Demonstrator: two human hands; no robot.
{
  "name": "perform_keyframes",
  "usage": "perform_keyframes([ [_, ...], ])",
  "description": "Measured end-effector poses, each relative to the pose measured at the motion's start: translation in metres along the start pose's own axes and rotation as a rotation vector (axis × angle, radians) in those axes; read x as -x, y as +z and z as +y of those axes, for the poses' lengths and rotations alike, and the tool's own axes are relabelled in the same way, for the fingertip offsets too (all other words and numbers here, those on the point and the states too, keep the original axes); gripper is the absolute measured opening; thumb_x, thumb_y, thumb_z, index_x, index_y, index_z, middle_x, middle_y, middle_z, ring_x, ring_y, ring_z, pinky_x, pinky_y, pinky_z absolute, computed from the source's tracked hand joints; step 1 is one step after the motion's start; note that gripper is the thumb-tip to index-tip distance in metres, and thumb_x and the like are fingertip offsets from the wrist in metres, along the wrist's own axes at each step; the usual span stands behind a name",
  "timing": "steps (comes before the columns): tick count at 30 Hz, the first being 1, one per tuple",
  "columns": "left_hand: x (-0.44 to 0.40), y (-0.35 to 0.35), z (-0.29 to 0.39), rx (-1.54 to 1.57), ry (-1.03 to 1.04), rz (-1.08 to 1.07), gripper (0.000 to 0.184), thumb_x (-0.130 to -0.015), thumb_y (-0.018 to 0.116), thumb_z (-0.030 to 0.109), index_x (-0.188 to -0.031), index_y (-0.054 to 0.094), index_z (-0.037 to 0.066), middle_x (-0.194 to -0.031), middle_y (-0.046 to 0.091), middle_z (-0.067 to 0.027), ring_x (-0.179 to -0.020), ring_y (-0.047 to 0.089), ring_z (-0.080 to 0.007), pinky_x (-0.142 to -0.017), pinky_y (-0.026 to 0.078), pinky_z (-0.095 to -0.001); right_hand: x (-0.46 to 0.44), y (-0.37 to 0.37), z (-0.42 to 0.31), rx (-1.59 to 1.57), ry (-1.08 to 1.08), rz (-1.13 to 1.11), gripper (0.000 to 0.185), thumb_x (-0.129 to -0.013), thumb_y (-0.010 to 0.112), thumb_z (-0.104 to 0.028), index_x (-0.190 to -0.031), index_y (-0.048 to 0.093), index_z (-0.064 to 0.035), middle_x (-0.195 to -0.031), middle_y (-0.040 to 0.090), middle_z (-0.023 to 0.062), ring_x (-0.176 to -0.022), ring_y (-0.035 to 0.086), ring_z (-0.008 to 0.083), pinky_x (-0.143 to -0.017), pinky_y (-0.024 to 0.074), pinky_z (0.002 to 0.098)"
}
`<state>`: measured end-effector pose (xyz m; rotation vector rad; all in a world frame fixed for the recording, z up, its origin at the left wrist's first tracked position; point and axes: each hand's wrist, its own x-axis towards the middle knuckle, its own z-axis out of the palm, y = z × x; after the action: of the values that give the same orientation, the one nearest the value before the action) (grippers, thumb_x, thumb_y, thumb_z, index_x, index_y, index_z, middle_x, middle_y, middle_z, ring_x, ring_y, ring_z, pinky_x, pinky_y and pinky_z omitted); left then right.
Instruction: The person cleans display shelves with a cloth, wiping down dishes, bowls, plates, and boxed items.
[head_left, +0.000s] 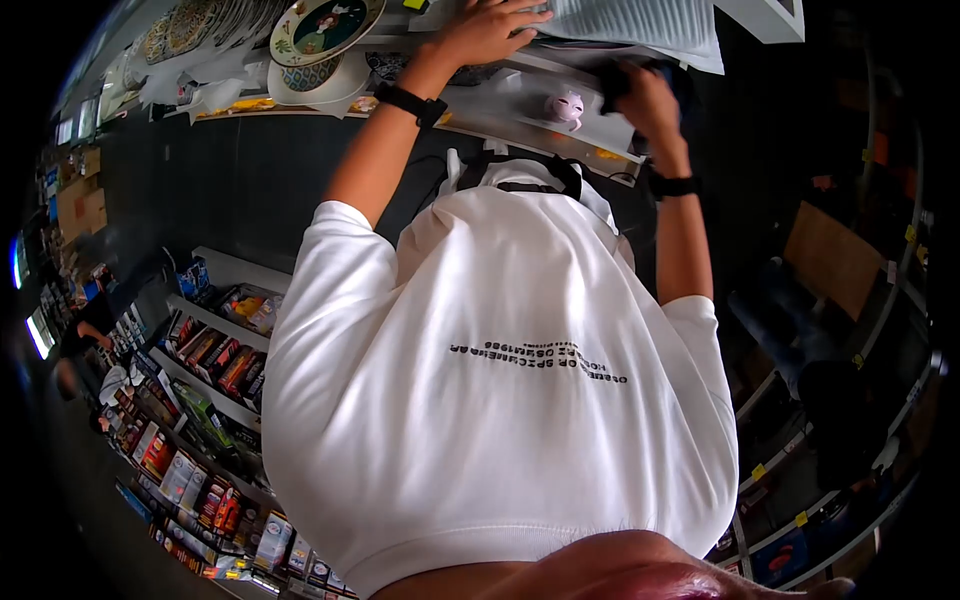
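Note:
My left hand reaches to the upper middle of the head view, its fingers apart, at the left edge of a pale ribbed sheet or wrapped pack. Further right, my right hand is bent down with its fingers curled at a dark, soft-looking item; its shape is blurred and partly hidden. Between my hands, a small pink figure with a face sits on the light shelf. Both wrists wear dark bands.
A patterned plate stands on a patterned bowl left of my left hand. Stacked decorated plates are further left. Shelves of boxed goods lie behind me at left; another rack curves along the right. A person's arm shows at far left.

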<state>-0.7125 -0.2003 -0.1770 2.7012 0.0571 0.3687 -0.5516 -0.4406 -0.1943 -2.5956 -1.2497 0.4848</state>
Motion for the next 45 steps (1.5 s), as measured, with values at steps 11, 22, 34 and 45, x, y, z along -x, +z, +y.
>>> perform_keyframes([
  [11, -0.001, 0.034, -0.037, 0.124, 0.118, 0.03, 0.054, -0.072, 0.07, 0.012, -0.126, 0.063, 0.006, -0.137, 0.055, -0.0148, -0.132, 0.043, -0.0358, -0.111, 0.036, -0.0445, -0.026, 0.039, -0.023, -0.025, -0.316, 0.228, 0.041, -0.073, 0.06, -0.008, -0.113, 0.065, -0.0133, -0.107, 0.068, 0.0131, -0.107, 0.061, 0.0365, -0.089, 0.0526, 0.0446],
  [22, 0.013, -0.004, -0.015, 0.16, 0.112, 0.134, 0.041, -0.076, 0.062, 0.006, -0.117, 0.064, 0.002, -0.122, 0.063, -0.0186, -0.12, 0.054, -0.0379, -0.098, 0.048, -0.0446, 0.011, -0.004, 0.046, 0.05, 0.036, 0.167, 0.047, -0.073, 0.059, -0.008, -0.119, 0.065, -0.0105, -0.106, 0.068, 0.0215, -0.103, 0.062, 0.042, -0.089, 0.0503, 0.0482],
  [34, 0.163, 0.029, 0.002, 0.945, -0.503, -0.45, 0.046, -0.09, 0.072, 0.022, -0.129, 0.05, 0.009, -0.101, 0.066, -0.0081, -0.094, 0.065, -0.0147, -0.083, 0.052, -0.0295, -0.02, 0.056, -0.096, 0.18, -0.427, -0.092, 0.031, -0.07, 0.061, -0.006, -0.101, 0.063, 0.0006, -0.1, 0.064, 0.0286, -0.099, 0.059, 0.0456, -0.089, 0.049, 0.0501],
  [45, 0.079, 0.063, 0.018, 0.91, -0.343, -0.372, 0.084, -0.082, 0.076, 0.043, -0.145, 0.035, 0.006, -0.118, 0.062, -0.0217, -0.099, 0.067, -0.0321, -0.086, 0.053, -0.0373, 0.024, -0.033, -0.114, -0.7, -0.534, -0.329, 0.031, -0.064, 0.051, 0.011, -0.093, 0.056, 0.0016, -0.077, 0.056, 0.0161, -0.077, 0.057, 0.0277, -0.072, 0.0458, 0.0344],
])
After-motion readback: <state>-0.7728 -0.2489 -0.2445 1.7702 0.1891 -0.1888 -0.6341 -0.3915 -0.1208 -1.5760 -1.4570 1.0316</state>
